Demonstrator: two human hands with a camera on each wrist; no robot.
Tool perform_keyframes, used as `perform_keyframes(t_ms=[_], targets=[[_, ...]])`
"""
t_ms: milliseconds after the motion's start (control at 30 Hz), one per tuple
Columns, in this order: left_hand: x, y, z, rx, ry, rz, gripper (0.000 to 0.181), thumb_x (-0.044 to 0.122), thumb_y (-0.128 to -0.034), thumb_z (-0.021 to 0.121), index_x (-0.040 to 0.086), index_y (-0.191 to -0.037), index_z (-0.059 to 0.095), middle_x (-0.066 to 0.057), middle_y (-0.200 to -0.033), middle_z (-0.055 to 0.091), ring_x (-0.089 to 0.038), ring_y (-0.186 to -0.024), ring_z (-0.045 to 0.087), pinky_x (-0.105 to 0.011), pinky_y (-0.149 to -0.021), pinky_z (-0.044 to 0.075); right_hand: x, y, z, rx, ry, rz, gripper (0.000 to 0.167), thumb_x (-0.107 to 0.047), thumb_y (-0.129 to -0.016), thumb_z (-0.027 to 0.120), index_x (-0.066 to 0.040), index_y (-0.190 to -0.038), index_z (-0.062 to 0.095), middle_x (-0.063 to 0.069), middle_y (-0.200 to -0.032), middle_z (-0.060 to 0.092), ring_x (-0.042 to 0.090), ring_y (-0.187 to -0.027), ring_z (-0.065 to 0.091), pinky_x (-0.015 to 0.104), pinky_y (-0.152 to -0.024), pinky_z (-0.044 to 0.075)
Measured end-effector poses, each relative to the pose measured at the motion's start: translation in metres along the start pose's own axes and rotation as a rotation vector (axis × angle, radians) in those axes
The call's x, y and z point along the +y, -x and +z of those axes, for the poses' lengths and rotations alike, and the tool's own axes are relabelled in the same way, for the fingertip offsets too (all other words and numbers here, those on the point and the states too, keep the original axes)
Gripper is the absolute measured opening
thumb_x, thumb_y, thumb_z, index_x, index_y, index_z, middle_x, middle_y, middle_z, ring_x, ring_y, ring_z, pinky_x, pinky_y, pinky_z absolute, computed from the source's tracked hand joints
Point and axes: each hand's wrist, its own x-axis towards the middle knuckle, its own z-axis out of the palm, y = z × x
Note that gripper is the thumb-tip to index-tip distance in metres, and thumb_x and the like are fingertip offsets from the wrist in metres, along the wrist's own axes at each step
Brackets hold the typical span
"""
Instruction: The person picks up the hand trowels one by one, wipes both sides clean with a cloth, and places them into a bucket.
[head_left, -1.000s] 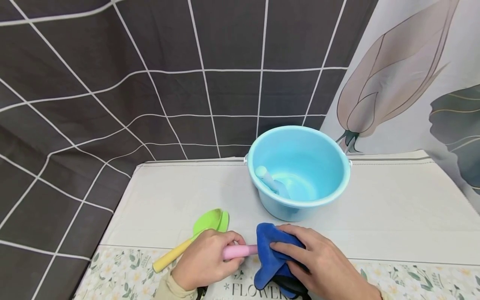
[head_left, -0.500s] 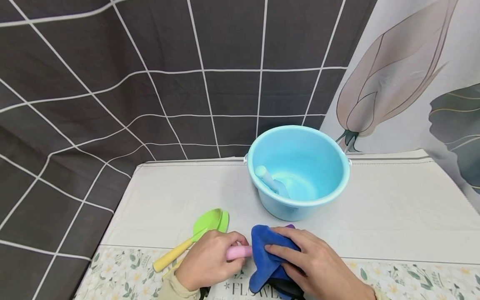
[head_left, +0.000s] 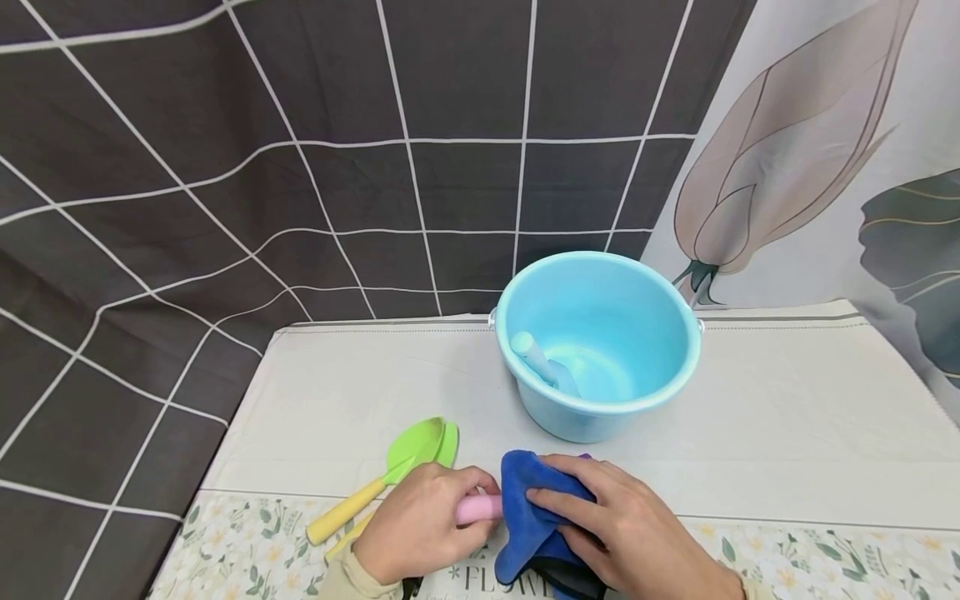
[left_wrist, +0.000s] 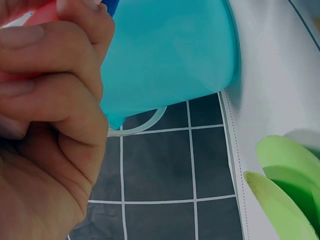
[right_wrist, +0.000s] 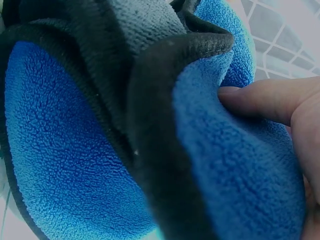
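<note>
In the head view my left hand [head_left: 425,522] grips a pink handle [head_left: 477,508], whose other end runs under a blue cloth [head_left: 528,515]. My right hand [head_left: 637,529] pinches that cloth around the tool; a bit of purple shows past its far edge. Close up in the right wrist view, the thumb of my right hand [right_wrist: 295,112] presses into the fluffy blue cloth [right_wrist: 235,165] with its dark border. The left wrist view shows the curled fingers of my left hand [left_wrist: 55,100] around something pink, partly out of frame.
Behind my hands stands a light blue bucket [head_left: 577,421] with a light blue tool [head_left: 542,364] inside. Green scoops [head_left: 417,442] with yellow handles [head_left: 345,510] lie beside my left hand. A dark gridded curtain [head_left: 465,183] hangs behind.
The cloth and my right hand have moved a little to the left along the pink tool, covering more of it. My left hand has shifted slightly right; a second yellow handle shows beside it.
</note>
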Motion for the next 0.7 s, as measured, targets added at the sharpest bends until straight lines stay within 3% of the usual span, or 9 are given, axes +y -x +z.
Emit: perform_keyframes(t_ms=[700], targets=[[-0.0023, 0.0014, -0.0012, -0.012, 0.009, 0.053, 0.013, 0.018, -0.0817, 0.075, 0.018, -0.094, 0.071, 0.016, -0.075, 0.064, 0.009, -0.062, 0.051, -0.008, -0.058, 0.041, 0.0067, -0.0016, 0.0068, -0.047, 0.019, 0.103, 0.049, -0.019, -0.076, 0.088, -0.025, -0.121, 0.071, 0.001, -0.132, 0.060, 0.018, -0.119, 0.060, 0.042, -0.089, 0.056]])
